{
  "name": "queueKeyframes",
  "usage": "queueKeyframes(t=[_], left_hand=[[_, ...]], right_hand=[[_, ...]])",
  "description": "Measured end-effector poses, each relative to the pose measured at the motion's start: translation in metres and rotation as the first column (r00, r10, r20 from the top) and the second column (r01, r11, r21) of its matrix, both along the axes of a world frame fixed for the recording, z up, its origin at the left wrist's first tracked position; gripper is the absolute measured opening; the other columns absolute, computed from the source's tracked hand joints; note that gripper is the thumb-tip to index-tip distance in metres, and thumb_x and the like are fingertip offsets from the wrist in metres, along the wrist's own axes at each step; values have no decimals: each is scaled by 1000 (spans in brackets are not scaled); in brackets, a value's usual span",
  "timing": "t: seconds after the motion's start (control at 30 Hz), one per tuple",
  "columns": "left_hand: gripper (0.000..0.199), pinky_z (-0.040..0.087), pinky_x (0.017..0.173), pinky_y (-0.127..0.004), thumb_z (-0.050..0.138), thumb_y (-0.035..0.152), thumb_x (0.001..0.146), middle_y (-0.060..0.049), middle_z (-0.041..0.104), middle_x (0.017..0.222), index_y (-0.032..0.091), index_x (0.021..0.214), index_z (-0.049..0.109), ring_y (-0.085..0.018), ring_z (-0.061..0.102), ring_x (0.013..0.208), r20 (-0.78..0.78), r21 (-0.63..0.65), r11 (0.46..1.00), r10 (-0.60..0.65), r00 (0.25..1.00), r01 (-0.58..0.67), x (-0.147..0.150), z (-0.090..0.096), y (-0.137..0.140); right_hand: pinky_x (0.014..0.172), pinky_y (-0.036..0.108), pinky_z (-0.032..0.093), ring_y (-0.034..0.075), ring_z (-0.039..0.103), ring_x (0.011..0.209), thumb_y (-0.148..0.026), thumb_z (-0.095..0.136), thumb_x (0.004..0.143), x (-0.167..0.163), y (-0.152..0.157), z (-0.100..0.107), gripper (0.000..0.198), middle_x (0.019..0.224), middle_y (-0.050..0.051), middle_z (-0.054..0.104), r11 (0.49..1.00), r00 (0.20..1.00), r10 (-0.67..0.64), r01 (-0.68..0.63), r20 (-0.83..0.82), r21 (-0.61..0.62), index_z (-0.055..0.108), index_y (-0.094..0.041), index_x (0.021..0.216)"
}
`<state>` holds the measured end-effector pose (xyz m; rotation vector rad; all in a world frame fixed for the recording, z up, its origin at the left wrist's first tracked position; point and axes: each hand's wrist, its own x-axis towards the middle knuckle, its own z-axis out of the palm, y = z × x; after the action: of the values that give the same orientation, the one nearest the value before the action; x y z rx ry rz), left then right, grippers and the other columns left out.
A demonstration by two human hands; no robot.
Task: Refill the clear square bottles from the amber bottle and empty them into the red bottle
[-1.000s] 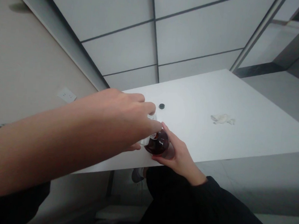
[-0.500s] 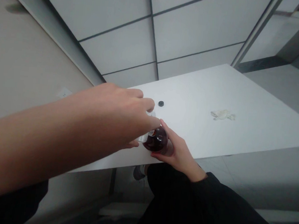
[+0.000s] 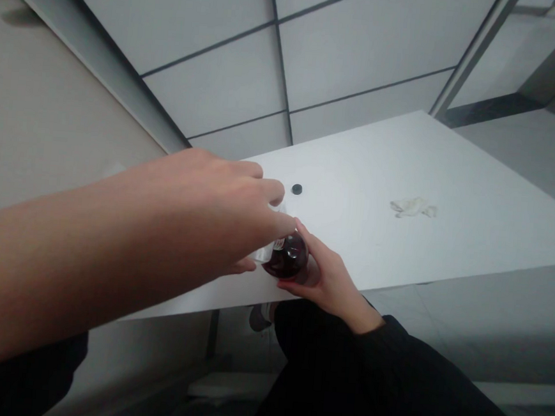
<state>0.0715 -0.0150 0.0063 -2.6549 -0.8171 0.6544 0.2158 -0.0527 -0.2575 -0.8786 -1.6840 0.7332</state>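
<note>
My right hand is wrapped round a bottle of dark red liquid, gripping it from the right near the table's front edge. My left hand reaches across from the left, fingers curled over the bottle's left side. A whitish, see-through piece shows beneath these fingers, against the bottle. What it is cannot be made out, as the left hand covers most of it. The bottle's mouth is hidden too. Just beyond the left fingers a small dark bottle cap lies on the table.
The white table stretches away to the right. On it lies a crumpled, translucent scrap. White panels with dark strips stand behind the table, and a beige wall is on the left.
The whole view has shifted slightly. Both hands keep their hold at the bottle, with hardly any visible movement between them. The cap and scrap lie where they were.
</note>
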Motion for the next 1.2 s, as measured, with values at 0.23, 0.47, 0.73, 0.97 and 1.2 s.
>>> queueKeyframes(t=[0.23,0.47,0.73,0.97,1.2], left_hand=[[27,56,69,-33,87,36,82,1,73,101,36,107,78,-23,68,85,-195,3,1000,1,981,0,9,3,2],[21,58,75,-35,85,41,84,1,69,94,30,99,76,-22,66,82,-107,6,994,-110,988,111,4,-1,4],[19,59,96,-47,73,44,91,-1,66,102,32,104,76,-27,67,99,-73,-52,993,-113,991,110,-8,0,9],[10,58,94,-44,72,32,91,-1,66,96,25,85,75,-25,67,95,-165,-57,997,-60,984,51,18,0,5],[19,56,94,-38,64,18,94,-2,69,88,26,86,79,-23,68,86,-166,-47,998,-43,985,36,25,4,-1]], right_hand=[[114,53,56,36,63,141,-36,92,80,0,0,3,112,154,13,64,999,1000,8,-9,-1,-33,27,-33,171],[112,51,57,35,65,139,-39,92,80,0,0,2,107,152,11,66,998,1000,4,-5,-18,-55,33,-33,169],[111,48,57,34,66,137,-39,93,78,-1,1,-1,106,149,10,68,1000,1000,-8,7,-29,-28,37,-33,167],[113,49,54,34,64,139,-38,92,79,-1,1,-2,103,152,12,66,1000,999,-6,5,-35,-29,39,-32,166],[111,49,55,35,66,135,-39,92,77,-1,2,-1,98,148,12,68,998,1000,-7,5,-25,-64,44,-31,163]])
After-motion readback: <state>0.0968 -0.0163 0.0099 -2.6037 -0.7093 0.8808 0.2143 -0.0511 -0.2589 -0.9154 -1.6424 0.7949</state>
